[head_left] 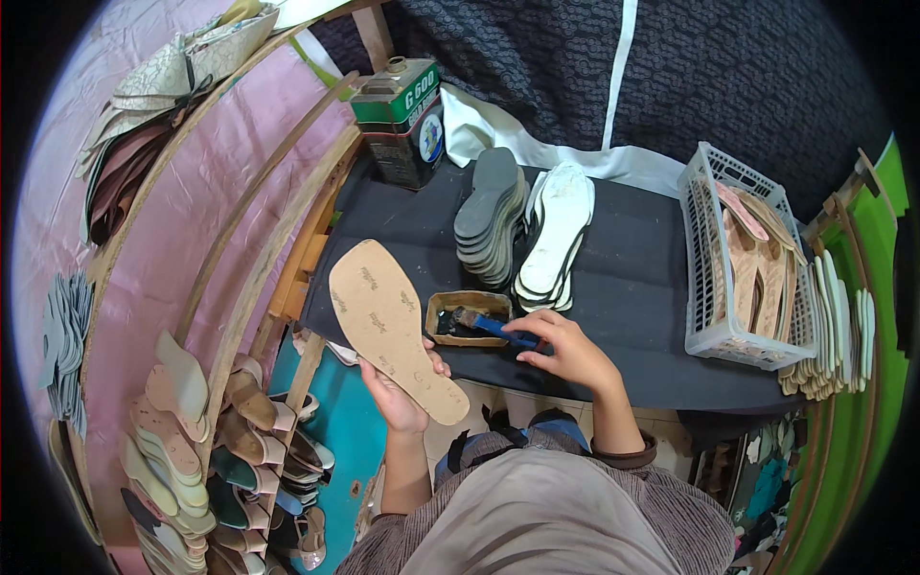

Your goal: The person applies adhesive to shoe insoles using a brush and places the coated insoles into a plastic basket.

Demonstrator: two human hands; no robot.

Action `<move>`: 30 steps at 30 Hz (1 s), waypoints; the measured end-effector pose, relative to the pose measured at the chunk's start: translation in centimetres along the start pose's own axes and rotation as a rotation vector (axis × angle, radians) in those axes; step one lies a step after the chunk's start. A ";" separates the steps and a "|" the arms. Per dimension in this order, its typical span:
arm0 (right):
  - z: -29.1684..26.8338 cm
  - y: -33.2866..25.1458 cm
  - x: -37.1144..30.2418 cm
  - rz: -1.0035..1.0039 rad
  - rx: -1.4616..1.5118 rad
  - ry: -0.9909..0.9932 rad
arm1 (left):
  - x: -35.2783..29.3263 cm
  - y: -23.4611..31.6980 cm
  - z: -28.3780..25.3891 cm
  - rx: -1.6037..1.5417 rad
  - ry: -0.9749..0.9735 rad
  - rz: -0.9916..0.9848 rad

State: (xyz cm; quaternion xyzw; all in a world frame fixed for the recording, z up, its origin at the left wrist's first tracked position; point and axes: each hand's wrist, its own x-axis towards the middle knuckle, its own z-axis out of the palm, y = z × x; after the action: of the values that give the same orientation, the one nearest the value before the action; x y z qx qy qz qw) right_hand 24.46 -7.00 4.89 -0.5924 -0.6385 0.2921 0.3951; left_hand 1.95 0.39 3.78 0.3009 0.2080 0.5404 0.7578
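Observation:
My left hand (pixel 401 395) grips a tan insole board (pixel 379 311) by its narrower part, tilted with the broad forefoot end pointing up and left. Faint dark marks dot its face. In my right hand (pixel 580 356) is the blue handle of a brush (pixel 492 327), pinched between thumb and fingers. The dark bristle end rests inside a small brown open box (pixel 465 340) on the black-covered table (pixel 632 326). Dark stuff coats the box's inside. Insole and brush are apart.
Behind the box stand a stack of grey soles (pixel 491 206) and a stack of white soles (pixel 561 216). A green and black metal can (pixel 402 125) is at the back left. A white plastic crate (pixel 692 297) holds insoles at right. Shoe racks (pixel 244 450) flank my left.

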 end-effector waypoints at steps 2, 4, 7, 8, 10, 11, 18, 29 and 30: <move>0.6 0.5 0.4 -0.035 -0.064 0.004 | -0.2 0.1 -0.3 0.009 0.015 -0.032; 1.0 0.6 0.9 -0.082 -0.075 0.109 | -0.2 0.0 -0.7 0.008 -0.005 -0.032; 1.5 1.0 1.3 -0.124 -0.052 0.143 | -0.1 0.1 -1.2 -0.029 0.008 -0.049; 1.6 1.2 1.3 -0.161 -0.048 0.149 | -0.1 0.1 -1.2 -0.030 0.009 -0.050; 1.8 1.2 1.3 -0.207 -0.058 0.197 | 0.1 0.1 -1.2 -0.024 0.018 -0.062; 1.9 1.2 1.3 -0.253 -0.069 0.247 | 0.1 0.1 -1.2 -0.023 0.019 -0.062; 1.3 -1.2 0.8 -0.258 -0.053 0.355 | 0.4 0.3 -1.3 -0.010 0.013 -0.085; 1.1 -1.7 0.7 -0.259 -0.122 0.425 | 0.3 0.5 -1.6 -0.028 0.036 -0.093; 1.2 -1.7 0.8 -0.260 -0.122 0.423 | 0.3 0.5 -1.7 -0.041 0.019 -0.086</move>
State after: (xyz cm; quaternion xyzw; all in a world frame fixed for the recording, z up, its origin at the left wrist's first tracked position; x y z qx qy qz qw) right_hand 22.53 -6.34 5.79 -0.5758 -0.6290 0.0693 0.5176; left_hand 0.62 1.14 2.86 0.2711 0.2170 0.5141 0.7843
